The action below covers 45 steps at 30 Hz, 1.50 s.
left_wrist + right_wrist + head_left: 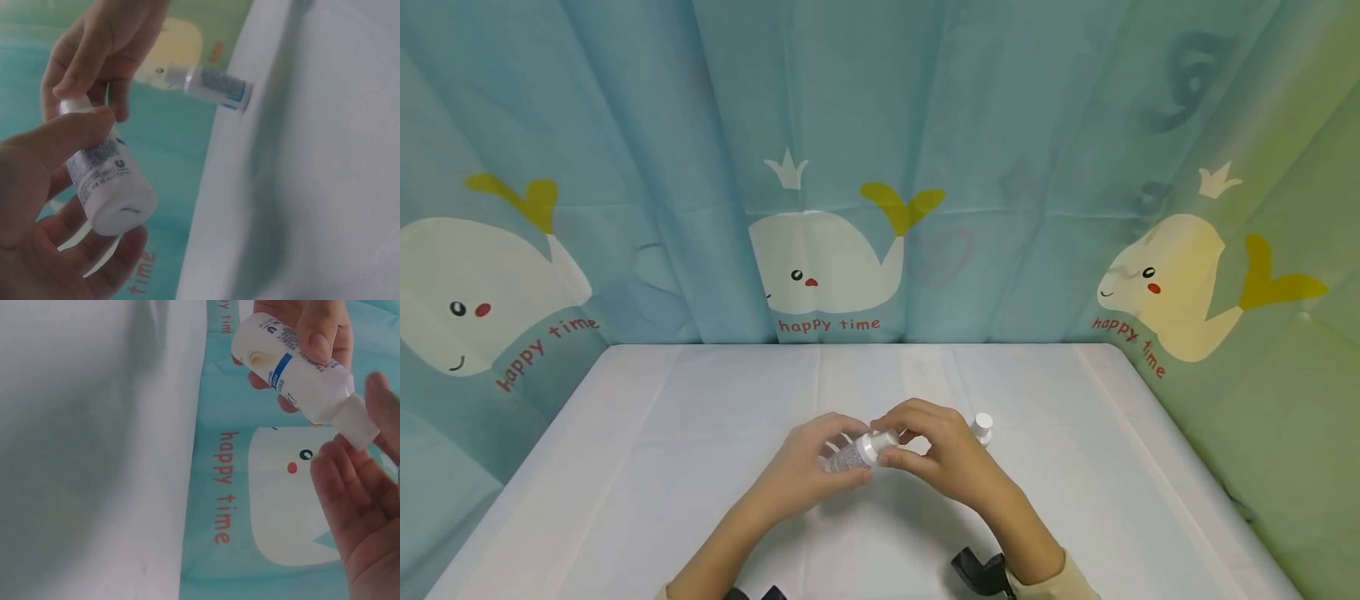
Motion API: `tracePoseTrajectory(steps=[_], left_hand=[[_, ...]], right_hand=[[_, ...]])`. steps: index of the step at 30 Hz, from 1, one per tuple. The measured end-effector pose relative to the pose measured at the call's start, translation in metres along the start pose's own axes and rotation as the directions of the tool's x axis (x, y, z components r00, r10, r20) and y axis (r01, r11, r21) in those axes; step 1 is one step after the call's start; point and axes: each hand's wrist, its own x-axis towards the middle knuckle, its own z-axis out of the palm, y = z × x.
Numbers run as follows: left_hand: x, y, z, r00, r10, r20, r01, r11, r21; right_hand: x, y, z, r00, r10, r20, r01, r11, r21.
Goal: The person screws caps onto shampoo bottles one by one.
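Note:
My left hand (805,467) grips a small white plastic bottle (852,455) round its body, holding it tilted above the table. Its label, seen in the right wrist view, has a blue band, small print and a cream-coloured swirl. At the bottle's upper end, the thumb and fingertips of my right hand (951,457) pinch the white cap (355,422). The cap sits on the bottle. Part of the label is covered by my left thumb. A second white bottle (215,87) with a white cap stands upright on the table, just beyond my right hand.
A pale cloth covers the table (700,433). Blue-green curtains (1015,125) printed with white whales and red "happy time" lettering hang behind it and at both sides. Black straps or mounts (981,573) show near my wrists at the front edge.

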Motion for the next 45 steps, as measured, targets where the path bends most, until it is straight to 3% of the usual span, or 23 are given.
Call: tracePoseTrajectory(steps=[9,16,25,33,40,45], left_hand=[[0.0011,-0.0006,-0.0007,1.000,-0.019,0.001,0.019,1.000,-0.010],[0.0013,0.0009,-0.0001,1.000,-0.021,0.004,0.021,1.000,-0.005],[0.0010,-0.0001,0.0029,1.000,0.030,-0.010,-0.030,1.000,0.002],[0.0009,-0.0012,0.0071,0.996,0.073,-0.047,-0.071,0.997,0.042],[0.0007,0.0002,0.0087,0.992,0.088,-0.089,-0.081,0.993,0.080],[0.0013,0.0002,0.0083,0.991,0.062,-0.121,-0.054,0.996,0.065]], right_hand=[[0.0007,0.0007,-0.0010,0.999,-0.039,0.001,0.039,0.999,0.038],[0.0007,0.0005,-0.0015,1.000,-0.012,0.001,0.012,1.000,0.024],[-0.0006,0.0003,-0.0011,0.998,0.051,-0.031,-0.052,0.998,-0.027],[0.0007,-0.0018,-0.0007,0.987,0.152,-0.052,-0.152,0.988,-0.003],[0.0015,-0.0031,0.0006,0.984,0.170,-0.057,-0.170,0.985,0.004],[0.0008,-0.0041,0.0033,0.978,0.200,-0.054,-0.199,0.980,0.030]])
